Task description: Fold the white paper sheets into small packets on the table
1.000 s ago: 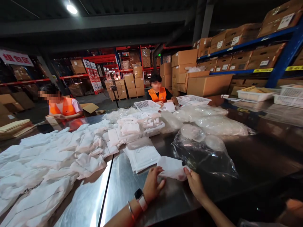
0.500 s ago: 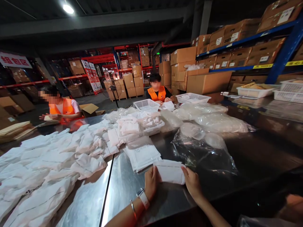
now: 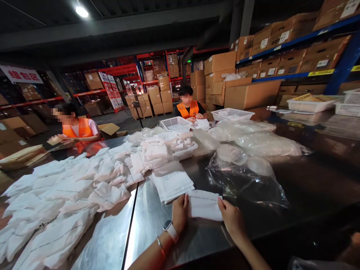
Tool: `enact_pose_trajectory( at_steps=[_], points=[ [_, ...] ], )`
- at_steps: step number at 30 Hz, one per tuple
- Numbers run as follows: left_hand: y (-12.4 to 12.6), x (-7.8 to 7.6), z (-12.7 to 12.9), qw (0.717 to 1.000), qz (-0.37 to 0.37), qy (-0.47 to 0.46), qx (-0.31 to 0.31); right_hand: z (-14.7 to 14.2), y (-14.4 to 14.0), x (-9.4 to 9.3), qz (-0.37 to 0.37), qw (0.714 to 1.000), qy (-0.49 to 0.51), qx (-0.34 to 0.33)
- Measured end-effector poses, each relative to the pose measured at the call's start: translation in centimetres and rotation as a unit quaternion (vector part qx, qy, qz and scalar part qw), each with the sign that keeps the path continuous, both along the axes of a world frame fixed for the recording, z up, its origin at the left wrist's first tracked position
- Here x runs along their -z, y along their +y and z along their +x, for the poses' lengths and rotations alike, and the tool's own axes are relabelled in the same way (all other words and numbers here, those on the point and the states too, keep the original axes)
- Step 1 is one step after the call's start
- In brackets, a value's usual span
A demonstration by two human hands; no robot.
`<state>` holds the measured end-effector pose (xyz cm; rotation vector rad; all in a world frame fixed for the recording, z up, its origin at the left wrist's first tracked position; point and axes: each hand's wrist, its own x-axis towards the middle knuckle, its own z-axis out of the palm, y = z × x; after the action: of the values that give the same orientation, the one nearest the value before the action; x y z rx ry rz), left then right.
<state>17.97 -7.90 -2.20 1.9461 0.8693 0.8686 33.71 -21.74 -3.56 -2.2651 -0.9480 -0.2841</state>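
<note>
A folded white packet (image 3: 205,206) with a dark line near its top edge is held between my two hands, above the metal table (image 3: 157,232). My left hand (image 3: 180,213), below a watch and a bracelet on that wrist, grips the packet's left end. At the right end, my right hand (image 3: 230,214) pinches it between thumb and fingers. Just beyond lies a stack of flat white bags (image 3: 171,182) with dark print on the top one. What the packet contains is hidden.
White soft packets (image 3: 64,191) are heaped on the left. A white basket (image 3: 180,153) of packets stands beyond the stack. Clear plastic bags (image 3: 247,176) with round pieces lie to the right. Two people in orange vests (image 3: 80,131) sit across the table. Boxes (image 3: 250,93) line the back.
My hands keep hold of the packet at both ends, nearly unmoved. The whole view has shifted slightly. The person on the left has moved the item in their hands.
</note>
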Motion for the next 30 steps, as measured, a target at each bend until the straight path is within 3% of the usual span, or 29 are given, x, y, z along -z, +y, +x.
enact_pose_trajectory(
  at_steps=[4, 13, 16, 19, 21, 23, 25, 27, 30],
  points=[
    [0.2, 0.1, 0.0, 1.0, 0.013, 0.02, 0.006, 0.3, -0.1, 0.3, -0.022, 1.0, -0.014, 0.018],
    [1.3, 0.1, 0.2, 0.995, 0.018, 0.094, 0.021, 0.5, 0.0, 0.2, -0.052, 0.998, -0.039, -0.007],
    [1.8, -0.5, -0.1, 0.992, 0.015, 0.125, -0.011, 0.6, 0.2, 0.5, -0.053, 0.998, -0.034, -0.019],
    [1.7, -1.9, -0.8, 0.995, 0.059, 0.071, -0.03, 0.9, 0.2, 0.9, -0.049, 0.998, -0.032, -0.024],
    [1.2, -3.0, -1.1, 0.986, 0.153, 0.03, 0.065, 1.2, 0.2, 0.9, -0.043, 0.998, -0.034, -0.031],
    [0.5, -3.7, -1.2, 0.943, 0.255, 0.061, 0.207, 1.3, 0.2, 0.5, -0.024, 0.997, -0.057, -0.039],
    [0.0, -3.7, -1.0, 0.894, 0.309, 0.136, 0.294, 1.1, 0.5, -0.3, 0.018, 0.992, -0.123, -0.031],
    [-0.1, -3.2, -0.6, 0.871, 0.334, 0.186, 0.308, 0.3, 1.2, -1.1, 0.061, 0.973, -0.218, -0.036],
    [0.0, -2.2, -0.3, 0.851, 0.367, 0.214, 0.309, -1.7, 2.8, -1.1, 0.043, 0.944, -0.301, -0.13]
  ],
)
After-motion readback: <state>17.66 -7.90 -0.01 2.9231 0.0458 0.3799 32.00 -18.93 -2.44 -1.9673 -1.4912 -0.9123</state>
